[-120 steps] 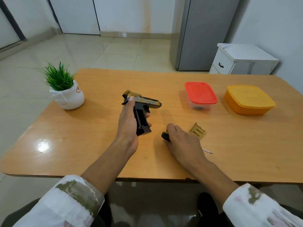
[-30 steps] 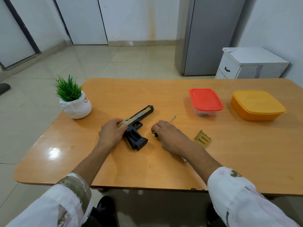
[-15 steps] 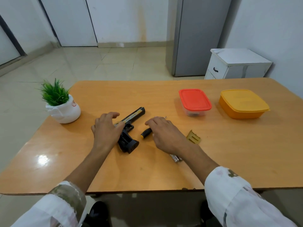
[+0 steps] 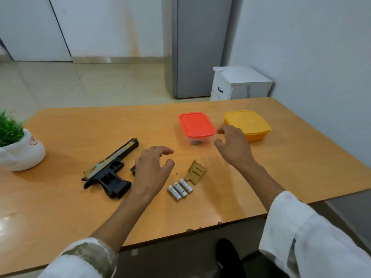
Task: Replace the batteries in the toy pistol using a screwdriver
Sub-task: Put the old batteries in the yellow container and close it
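Now the pistol lies on its side on the table, muzzle pointing away from the person, black grip toward them. Just right of the pistol's grip hovers the left hand, fingers loosely spread and holding nothing. Beneath it, beside the trigger guard, the dark end of the screwdriver peeks out, and the hand hides the rest. Farther right of the pistol three batteries lie side by side, touching, and just beyond them lies the tan cover, apart from the pistol. Well to the pistol's right the right hand hangs with fingers wide apart, empty, close to the red-lidded box; whether a fingertip touches the box I cannot tell. A yellow box stands farther right of the pistol, behind that hand. Left of the pistol, well apart, sits a white pot with a green plant.
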